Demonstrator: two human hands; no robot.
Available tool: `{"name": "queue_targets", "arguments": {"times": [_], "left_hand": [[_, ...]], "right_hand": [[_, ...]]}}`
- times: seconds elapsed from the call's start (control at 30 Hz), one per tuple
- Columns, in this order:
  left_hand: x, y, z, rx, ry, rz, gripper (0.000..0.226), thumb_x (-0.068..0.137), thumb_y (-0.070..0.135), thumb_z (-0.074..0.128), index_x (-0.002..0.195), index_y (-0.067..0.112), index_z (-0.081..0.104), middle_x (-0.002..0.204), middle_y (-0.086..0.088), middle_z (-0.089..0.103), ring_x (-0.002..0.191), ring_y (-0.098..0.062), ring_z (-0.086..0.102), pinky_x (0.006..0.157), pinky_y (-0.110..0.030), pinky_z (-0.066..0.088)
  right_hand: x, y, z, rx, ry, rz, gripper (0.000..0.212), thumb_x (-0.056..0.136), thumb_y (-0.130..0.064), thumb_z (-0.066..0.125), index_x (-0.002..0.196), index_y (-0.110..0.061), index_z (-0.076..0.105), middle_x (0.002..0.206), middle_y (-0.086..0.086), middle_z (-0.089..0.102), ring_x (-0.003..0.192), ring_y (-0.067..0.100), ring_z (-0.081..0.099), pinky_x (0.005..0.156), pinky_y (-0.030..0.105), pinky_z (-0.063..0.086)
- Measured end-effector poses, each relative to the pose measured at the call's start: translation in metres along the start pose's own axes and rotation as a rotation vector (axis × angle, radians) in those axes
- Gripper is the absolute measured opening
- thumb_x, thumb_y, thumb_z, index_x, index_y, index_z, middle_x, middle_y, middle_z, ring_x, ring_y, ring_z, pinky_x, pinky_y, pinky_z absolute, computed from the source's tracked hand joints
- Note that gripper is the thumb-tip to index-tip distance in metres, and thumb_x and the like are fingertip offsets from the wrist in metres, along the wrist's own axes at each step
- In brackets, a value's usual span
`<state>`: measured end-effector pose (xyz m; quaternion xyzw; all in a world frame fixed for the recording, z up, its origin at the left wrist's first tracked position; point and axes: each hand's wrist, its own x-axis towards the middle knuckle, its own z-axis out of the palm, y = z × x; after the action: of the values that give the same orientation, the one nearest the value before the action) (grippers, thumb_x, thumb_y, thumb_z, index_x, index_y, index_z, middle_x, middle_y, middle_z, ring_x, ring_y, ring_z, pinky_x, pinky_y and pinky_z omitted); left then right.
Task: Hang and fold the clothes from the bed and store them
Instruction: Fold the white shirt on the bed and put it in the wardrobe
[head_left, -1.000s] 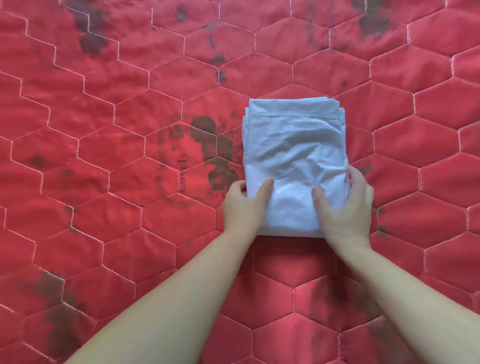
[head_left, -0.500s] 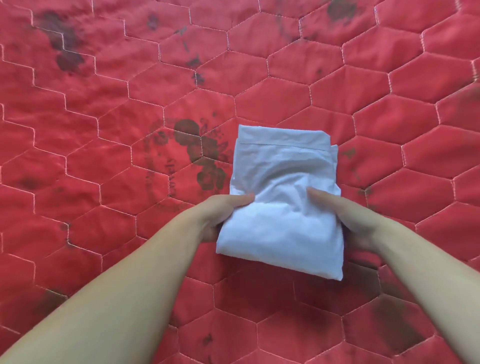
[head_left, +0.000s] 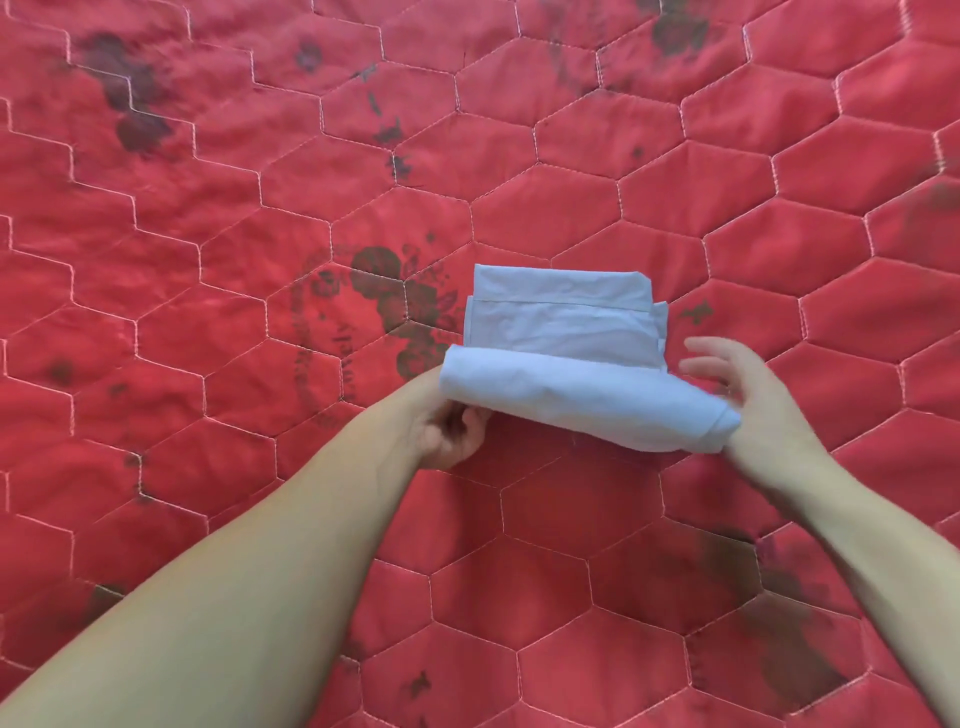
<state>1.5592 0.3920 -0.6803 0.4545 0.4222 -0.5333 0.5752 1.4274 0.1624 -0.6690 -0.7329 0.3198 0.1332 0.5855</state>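
Observation:
A folded light blue garment (head_left: 563, 332) lies on the red quilted bed cover (head_left: 218, 291). Its near half is raised off the cover and curls over toward the far half. My left hand (head_left: 449, 434) is under the near left corner and grips the cloth from below with curled fingers. At the near right corner is my right hand (head_left: 753, 400), fingers spread and motion-blurred above the cloth. Its palm side touches the garment's right end, and the cloth hides its thumb.
The red cover with white hexagon stitching and dark flower prints fills the whole view. No other clothes, hangers or furniture are visible.
The garment's near edge has been lifted from flat and is rolling away from me over the far part. My left hand went underneath it, and my right hand's fingers have spread.

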Motion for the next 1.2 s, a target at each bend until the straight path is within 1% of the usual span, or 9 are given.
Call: {"name": "queue_targets", "arguments": {"times": [0.1,0.17,0.27,0.47,0.63,0.77,0.97,1.1,1.2], "left_hand": [[-0.003,0.005,0.002,-0.039,-0.056,-0.063,0.038,0.096,0.009,0.031,0.068,0.012,0.057,0.041,0.007,0.044,0.026,-0.001,0.040,0.028,-0.008,0.031],[-0.004,0.005,0.001,-0.088,-0.087,-0.109,0.030,0.097,0.011,0.030,0.077,0.014,0.053,0.042,0.008,0.044,0.025,-0.001,0.041,0.028,-0.009,0.032],[-0.006,0.001,0.000,0.115,-0.017,-0.061,0.026,0.095,0.010,0.034,0.080,0.015,0.054,0.044,0.007,0.046,0.030,0.000,0.043,0.031,-0.011,0.033],[0.000,0.001,-0.009,0.697,0.514,0.632,0.026,0.090,0.044,0.050,0.086,0.020,0.057,0.085,0.000,0.063,0.069,-0.017,0.061,0.067,-0.032,0.052],[-0.009,0.013,0.015,0.767,0.256,0.847,0.034,0.092,0.060,0.049,0.101,0.029,0.061,0.095,0.018,0.062,0.082,0.011,0.056,0.074,-0.015,0.044],[0.003,0.011,0.021,0.857,0.364,0.915,0.040,0.088,0.053,0.061,0.120,0.030,0.053,0.107,0.011,0.059,0.098,-0.007,0.058,0.078,-0.023,0.043],[0.022,0.009,0.037,1.586,0.561,1.584,0.047,0.092,0.047,0.044,0.136,0.033,0.051,0.147,-0.001,0.044,0.136,-0.024,0.035,0.109,-0.046,0.019],[0.036,0.018,0.042,1.978,0.430,1.252,0.064,0.091,0.062,0.012,0.151,0.040,0.021,0.163,0.004,0.012,0.150,-0.023,0.004,0.118,-0.053,-0.001],[0.046,0.022,0.043,2.021,0.411,1.178,0.069,0.088,0.063,0.004,0.153,0.039,0.009,0.164,0.004,0.003,0.150,-0.023,-0.004,0.119,-0.053,-0.001]], "right_hand": [[-0.022,-0.007,-0.002,-0.322,-0.232,-0.153,0.092,0.061,-0.016,0.076,0.125,-0.061,0.026,0.137,-0.035,0.031,0.122,-0.011,0.038,0.098,0.009,0.034],[-0.026,-0.013,0.007,-0.337,-0.235,-0.212,0.089,0.062,-0.016,0.086,0.119,-0.058,0.033,0.121,-0.054,0.031,0.114,-0.018,0.037,0.091,-0.002,0.027],[-0.015,-0.020,0.016,-0.007,-0.056,-0.197,0.050,0.069,-0.011,0.085,0.110,-0.028,0.062,0.099,-0.022,0.066,0.084,-0.009,0.060,0.069,0.007,0.044],[0.021,-0.022,0.027,0.162,0.035,0.041,0.006,0.085,-0.030,0.071,0.088,-0.027,0.068,0.093,-0.013,0.072,0.076,-0.008,0.066,0.068,0.011,0.051],[0.041,-0.026,0.025,0.099,0.046,0.113,0.016,0.088,-0.044,0.063,0.092,-0.029,0.064,0.090,-0.017,0.065,0.078,-0.007,0.060,0.060,0.011,0.047],[0.049,-0.024,0.023,0.136,0.095,0.161,0.027,0.088,-0.048,0.061,0.085,-0.021,0.065,0.089,-0.009,0.068,0.079,0.004,0.063,0.066,0.021,0.049],[0.070,-0.032,0.027,-0.128,0.216,0.095,0.050,0.093,-0.051,0.053,0.060,-0.013,0.048,0.058,-0.001,0.044,0.053,0.015,0.039,0.050,0.030,0.032],[0.079,-0.035,0.028,-0.357,0.271,0.133,0.052,0.091,-0.057,0.050,0.070,-0.009,0.053,0.070,0.006,0.054,0.073,0.029,0.055,0.059,0.035,0.035],[0.077,-0.037,0.030,-0.678,0.494,-0.211,0.047,0.088,-0.047,0.055,0.120,-0.012,0.054,0.117,0.011,0.055,0.110,0.034,0.052,0.088,0.042,0.040]]}}
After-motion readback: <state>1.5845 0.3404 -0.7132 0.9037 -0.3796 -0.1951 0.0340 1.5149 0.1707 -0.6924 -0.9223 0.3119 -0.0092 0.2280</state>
